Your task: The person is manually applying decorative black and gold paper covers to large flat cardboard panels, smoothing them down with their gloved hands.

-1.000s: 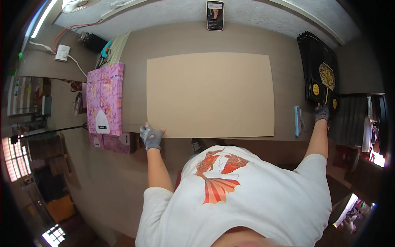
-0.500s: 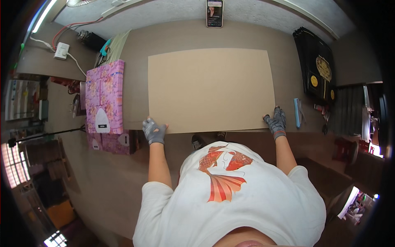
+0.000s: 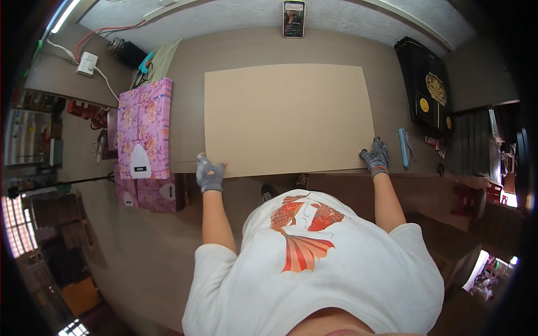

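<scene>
Board: a large flat tan cardboard sheet (image 3: 288, 117) lies spread across the brown worktable (image 3: 190, 67), its near long edge running along the table's front edge, right in front of the person.
Left hand: the grey-gloved left hand (image 3: 210, 174) is clamped on the sheet's near left corner, fingers curled over the edge (thumb hidden under the glove, so how tightly is hard to judge).
Right hand: the grey-gloved right hand (image 3: 376, 157) grips the near right corner of the same sheet, fingers closed over its edge.
Arms: both bare forearms reach up from the lower part of the view, well apart, one to each corner.
To the left: a pink flower-patterned rectangular box (image 3: 144, 129) sits just beside the sheet's left edge, not touching it.
To the right: a slim light-blue tool (image 3: 403, 148) lies near the right hand, and a black flat case with gold emblems (image 3: 427, 87) rests farther back on that side.
Far edge: an upright phone with a lit screen (image 3: 293, 18) stands beyond the sheet.
Back left: a white power adapter with cable (image 3: 87, 63) on a side ledge.
</scene>
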Available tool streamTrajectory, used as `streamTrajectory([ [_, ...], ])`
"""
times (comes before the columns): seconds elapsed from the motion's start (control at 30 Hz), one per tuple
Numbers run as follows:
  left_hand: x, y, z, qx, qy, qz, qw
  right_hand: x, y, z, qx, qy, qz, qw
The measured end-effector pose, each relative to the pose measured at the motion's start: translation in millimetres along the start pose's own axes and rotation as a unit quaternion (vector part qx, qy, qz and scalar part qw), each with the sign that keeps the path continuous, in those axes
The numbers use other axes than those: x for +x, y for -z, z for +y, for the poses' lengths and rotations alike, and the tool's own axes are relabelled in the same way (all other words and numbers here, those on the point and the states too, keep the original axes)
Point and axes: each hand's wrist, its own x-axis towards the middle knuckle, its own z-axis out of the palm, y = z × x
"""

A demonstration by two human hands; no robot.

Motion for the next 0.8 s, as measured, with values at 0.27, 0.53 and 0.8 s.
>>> streamTrajectory([
  [0.27, 14, 17, -21, -0.374, 0.023, -0.038, 0.926, 0, -6, 3, -0.001, 0.002, 0.013, 1.000],
  [0.53, 22, -12, -42, -0.342, 0.015, -0.011, 0.940, 6, -13, 10, 0.011, 0.007, 0.021, 1.000],
  [0.8, 23, -15, -44, -0.375, 0.074, -0.074, 0.921, 2, -8, 8, 0.037, 0.001, 0.001, 0.999],
])
